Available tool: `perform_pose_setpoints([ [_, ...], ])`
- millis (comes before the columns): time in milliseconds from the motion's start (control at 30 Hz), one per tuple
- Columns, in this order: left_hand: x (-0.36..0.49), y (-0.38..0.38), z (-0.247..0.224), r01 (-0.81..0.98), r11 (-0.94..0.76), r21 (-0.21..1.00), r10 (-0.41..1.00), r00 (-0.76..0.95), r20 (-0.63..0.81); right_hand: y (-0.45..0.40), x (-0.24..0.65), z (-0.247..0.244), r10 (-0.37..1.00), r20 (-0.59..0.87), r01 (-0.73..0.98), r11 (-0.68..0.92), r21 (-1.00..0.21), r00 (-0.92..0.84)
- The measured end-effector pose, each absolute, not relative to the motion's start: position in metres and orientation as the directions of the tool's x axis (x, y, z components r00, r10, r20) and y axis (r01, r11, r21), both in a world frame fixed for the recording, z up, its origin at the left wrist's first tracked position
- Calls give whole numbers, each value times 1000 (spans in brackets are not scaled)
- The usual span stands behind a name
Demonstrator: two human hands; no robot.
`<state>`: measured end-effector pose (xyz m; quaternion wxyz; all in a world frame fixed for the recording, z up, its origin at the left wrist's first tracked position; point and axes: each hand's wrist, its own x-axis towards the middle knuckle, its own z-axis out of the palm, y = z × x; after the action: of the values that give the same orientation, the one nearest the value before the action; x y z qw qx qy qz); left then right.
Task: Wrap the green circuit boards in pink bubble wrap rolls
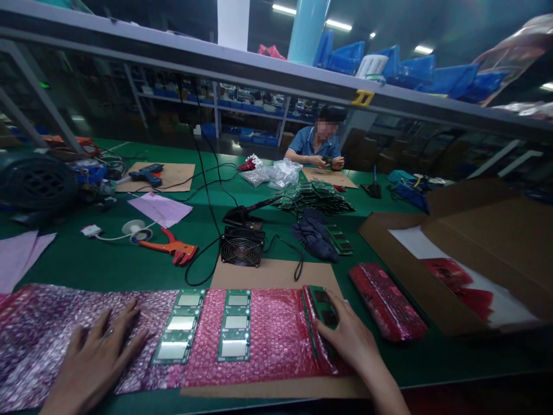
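A long sheet of pink bubble wrap (276, 323) lies across the front of the bench. My left hand (101, 351) rests flat on its left part, fingers spread. Two green circuit boards lie apart on the wrap: one board (179, 325) just right of my left hand, another board (235, 325) near the middle. Each carries several pale rectangular panels. At the wrap's right end, my right hand (348, 334) grips a circuit board (322, 297) with bubble wrap folded around its edge. My palm and fingers partly hide that board.
A wrapped pink bundle (386, 302) and an open cardboard box (458, 271) are on the right. Behind the wrap stand a black fan (242, 248), orange wire strippers (170, 246) and a dark cloth (315, 236). Farther back are stacked boards (317, 197) and a seated person (317, 141).
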<state>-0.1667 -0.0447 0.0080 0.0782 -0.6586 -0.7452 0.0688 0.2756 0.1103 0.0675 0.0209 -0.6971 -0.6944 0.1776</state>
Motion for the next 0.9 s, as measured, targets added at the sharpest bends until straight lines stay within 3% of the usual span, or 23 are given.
perform_pose_setpoints([
  [200, -172, -52, 5, 957, 136, -258, 990, -126, 56, 116, 305, 86, 988, -82, 976, -143, -166, 131],
  [333, -170, -52, 7, 951, 143, -274, 989, -130, 65, 106, 268, 78, 995, -96, 970, 7, -243, -31],
  [467, -179, -54, -6, 948, 177, -266, 984, -160, 84, 101, 234, 64, 987, -105, 981, 107, -161, -124],
  [633, -192, -54, -24, 937, 215, -276, 976, -197, 91, 114, 263, 77, 992, -113, 973, 20, -228, -47],
  [767, -183, -52, -13, 924, 284, -256, 959, -280, 52, 119, 290, 98, 988, -15, 981, -157, -115, 157],
  [900, -174, -53, -1, 951, 229, -210, 973, -221, 60, 110, 267, 90, 999, -33, 985, -30, -169, 25],
])
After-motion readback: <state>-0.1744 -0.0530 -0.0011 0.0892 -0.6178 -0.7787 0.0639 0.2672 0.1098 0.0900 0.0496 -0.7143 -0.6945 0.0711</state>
